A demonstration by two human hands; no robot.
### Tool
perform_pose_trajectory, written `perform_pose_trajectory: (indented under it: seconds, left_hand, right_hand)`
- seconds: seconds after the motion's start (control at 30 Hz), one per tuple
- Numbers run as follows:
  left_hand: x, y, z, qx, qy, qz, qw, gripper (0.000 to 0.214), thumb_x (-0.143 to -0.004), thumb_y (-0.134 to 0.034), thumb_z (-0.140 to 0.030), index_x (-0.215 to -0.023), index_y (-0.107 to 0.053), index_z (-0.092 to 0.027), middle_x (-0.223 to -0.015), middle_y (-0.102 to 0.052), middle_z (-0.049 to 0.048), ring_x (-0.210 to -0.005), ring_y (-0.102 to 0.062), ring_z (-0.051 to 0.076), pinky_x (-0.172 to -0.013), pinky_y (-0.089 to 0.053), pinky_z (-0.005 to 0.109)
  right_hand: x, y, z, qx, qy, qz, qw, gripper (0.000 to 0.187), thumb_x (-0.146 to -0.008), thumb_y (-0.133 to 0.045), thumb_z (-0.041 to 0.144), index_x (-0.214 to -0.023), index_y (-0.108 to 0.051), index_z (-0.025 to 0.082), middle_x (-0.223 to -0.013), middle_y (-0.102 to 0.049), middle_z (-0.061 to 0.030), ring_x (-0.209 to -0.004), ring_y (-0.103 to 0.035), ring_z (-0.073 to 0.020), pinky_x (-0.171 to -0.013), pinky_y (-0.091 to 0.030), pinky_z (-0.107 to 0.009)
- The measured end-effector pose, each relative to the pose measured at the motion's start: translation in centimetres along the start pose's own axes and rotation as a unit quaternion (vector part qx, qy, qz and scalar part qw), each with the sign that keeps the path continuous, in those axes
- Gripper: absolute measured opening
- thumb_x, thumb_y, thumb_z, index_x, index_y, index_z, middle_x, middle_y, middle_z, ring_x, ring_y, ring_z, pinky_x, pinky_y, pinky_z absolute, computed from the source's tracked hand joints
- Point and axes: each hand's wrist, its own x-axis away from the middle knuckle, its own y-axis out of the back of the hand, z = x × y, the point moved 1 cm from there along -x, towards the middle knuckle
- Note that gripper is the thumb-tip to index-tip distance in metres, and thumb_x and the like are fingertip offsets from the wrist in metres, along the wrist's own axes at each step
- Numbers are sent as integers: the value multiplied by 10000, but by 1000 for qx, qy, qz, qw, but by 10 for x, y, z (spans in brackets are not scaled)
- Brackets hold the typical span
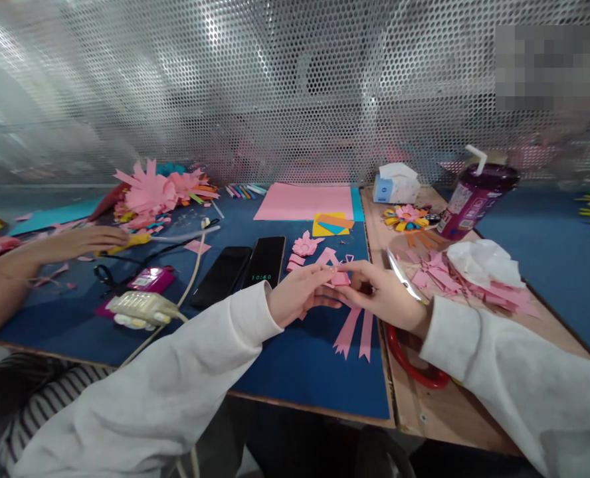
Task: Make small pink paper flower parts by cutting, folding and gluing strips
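Note:
Between my two hands, just above the blue tabletop, is a small folded piece of pink paper (341, 278). My left hand (307, 291) pinches it from the left, and my right hand (382, 292) closes on its right side. Below my fingers lie pink paper strips (349, 335) with notched ends. A pink paper flower (306, 244) and more folded pink bits rest just beyond my left hand. Scissors with red handles (417, 365) lie partly under my right wrist, their blades (402, 273) pointing away.
Two phones (222, 275) lie left of my hands, near a power strip (143, 309) with cords. Another person's hand (88, 240) touches a yellow glue gun (128, 244). Pink sheets (305, 201), a tissue box (396, 184), a purple cup (474, 202) and paper scraps (437, 272) surround the work area.

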Motion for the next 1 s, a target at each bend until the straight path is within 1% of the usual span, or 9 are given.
perform_pose_trajectory:
  seconds: [0.2, 0.3, 0.43, 0.57, 0.67, 0.8, 0.9, 0.93, 1.0]
  left_hand:
    - [-2, 1, -1, 37, -15, -9, 999, 265, -771, -663, -372, -806, -571, -127, -719, -628, 24, -640, -628, 128, -667, -521, 288]
    - [-3, 2, -1, 33, -26, 3, 999, 341, -745, -677, -441, -795, -569, -122, -719, -631, 32, -650, -627, 129, -664, -522, 288]
    - [-2, 4, -3, 2, -56, 23, 998, 452, -642, -758, -470, -866, -560, -131, -743, -630, 18, -688, -634, 133, -692, -517, 291]
    - [-2, 6, -5, -9, -73, 40, 996, 613, -585, -711, -622, -910, -595, -115, -807, -639, 60, -720, -637, 157, -695, -513, 300]
    - [-3, 6, -2, -23, -58, 15, 998, 493, -650, -691, -582, -799, -601, -121, -727, -613, 33, -644, -599, 125, -678, -507, 304]
    - [-6, 6, -4, -74, -71, -47, 994, 278, -623, -765, -336, -716, -593, -139, -668, -591, -8, -604, -554, 93, -656, -488, 281]
    - [-6, 17, -27, -127, -155, -141, 969, 203, -661, -705, -317, -743, -608, -159, -755, -629, 21, -709, -610, 138, -678, -496, 295]
    - [-5, 26, -40, -154, -201, -215, 943, 177, -705, -657, -335, -761, -606, -175, -795, -642, 28, -748, -624, 150, -689, -502, 302]
    - [-1, 50, -69, -279, -250, -399, 837, 155, -780, -572, -365, -810, -602, -215, -856, -657, 22, -859, -637, 164, -726, -506, 298]
  right_hand:
    - [1, -3, -2, -58, -2, -7, 998, 376, -851, -528, 275, -1194, -408, 175, -548, -420, 102, -470, -444, -66, -486, -400, -190]
    - [1, -4, -2, -79, 10, -31, 996, 348, -843, -537, 275, -1151, -404, 183, -566, -419, 96, -472, -445, -68, -463, -384, -185]
    - [1, -2, 0, -3, 49, -26, 998, 97, -854, -526, 277, -906, -523, 195, -532, -460, 77, -431, -434, -61, -439, -377, -180]
    - [2, 1, 1, 45, 59, -37, 997, 153, -885, -483, 304, -861, -581, 188, -559, -565, 35, -432, -482, -65, -454, -411, -178]
    - [2, 0, 0, 76, 84, -30, 993, 185, -893, -477, 328, -853, -594, 190, -576, -587, 25, -438, -491, -64, -461, -416, -176]
    - [3, -2, -2, 89, 115, 3, 989, 207, -898, -471, 340, -989, -566, 180, -565, -537, 47, -439, -479, -66, -455, -409, -176]
    - [4, -1, -1, 78, 106, 15, 991, 270, -897, -471, 353, -1099, -506, 178, -606, -546, 44, -446, -483, -69, -457, -411, -182]
    - [4, -1, -1, 74, 100, 18, 992, 263, -901, -463, 342, -1108, -496, 182, -618, -555, 41, -456, -492, -72, -469, -418, -187]
    - [4, -1, -1, 70, 90, 24, 993, 234, -912, -434, 311, -1105, -485, 188, -627, -561, 37, -464, -498, -76, -484, -424, -194]
